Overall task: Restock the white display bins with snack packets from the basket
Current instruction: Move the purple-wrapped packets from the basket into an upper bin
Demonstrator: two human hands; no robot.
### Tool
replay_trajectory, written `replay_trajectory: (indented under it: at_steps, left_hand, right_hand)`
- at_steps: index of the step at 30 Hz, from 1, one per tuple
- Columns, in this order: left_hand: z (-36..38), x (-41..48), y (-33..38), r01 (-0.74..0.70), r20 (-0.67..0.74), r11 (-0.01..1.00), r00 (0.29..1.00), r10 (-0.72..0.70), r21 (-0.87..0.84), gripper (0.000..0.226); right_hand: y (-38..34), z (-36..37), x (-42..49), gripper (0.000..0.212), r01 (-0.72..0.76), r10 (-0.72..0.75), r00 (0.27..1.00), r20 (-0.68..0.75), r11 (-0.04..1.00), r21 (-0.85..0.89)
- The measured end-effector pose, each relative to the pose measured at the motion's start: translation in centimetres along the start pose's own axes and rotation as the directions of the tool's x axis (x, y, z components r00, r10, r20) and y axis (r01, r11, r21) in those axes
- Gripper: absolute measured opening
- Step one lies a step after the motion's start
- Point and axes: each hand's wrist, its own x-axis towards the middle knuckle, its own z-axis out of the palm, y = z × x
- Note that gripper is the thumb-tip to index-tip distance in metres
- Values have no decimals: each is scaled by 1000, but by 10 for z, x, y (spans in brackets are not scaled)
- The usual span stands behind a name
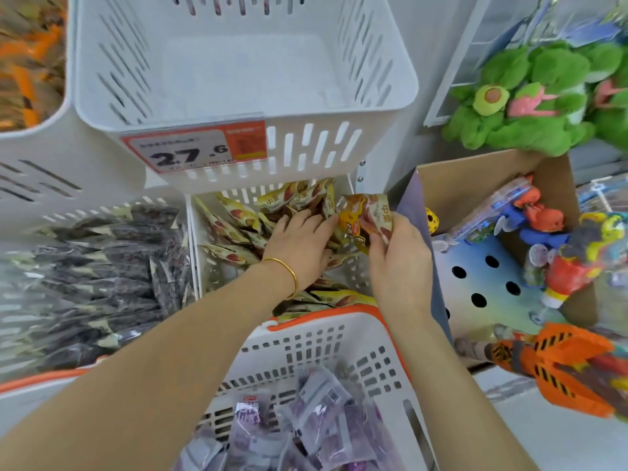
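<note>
A white display bin (195,239) in the lower row holds several yellow snack packets (234,219). My left hand (299,243), with a gold bangle on the wrist, lies palm down on those packets with fingers spread. My right hand (397,249) grips a bunch of yellow and orange snack packets (365,215) over the bin's right side. Below both arms stands the white basket (326,338) with an orange rim, and purple packets (306,419) lie in it. An upper white bin (390,83) with a 27.6 price tag (193,151) has nothing inside.
A bin of dark packets (91,266) sits to the left, and another with orange-brown packets (27,56) at the top left. On the right, a cardboard box (475,178) holds colourful toys (543,232). Green plush toys (530,96) hang above it.
</note>
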Motion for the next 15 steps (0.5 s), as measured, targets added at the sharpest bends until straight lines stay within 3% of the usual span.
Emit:
replay_trajectory:
  at_steps: [4,9,15]
  left_hand:
    - [2,-4,3,-3,17,1000,1000,3,12,70]
    - [3,3,-2,37,-51,999,998,-37,0,62]
    - [6,-3,-7,5,-79,1000,997,-6,-12,64]
  right_hand:
    - [2,-27,-18,26,2,-3,998,-62,1000,-13]
    - [13,-39,-26,24,58,-28,975,218,990,-132]
    - [19,-5,-11,31,208,-88,929,360,929,-307]
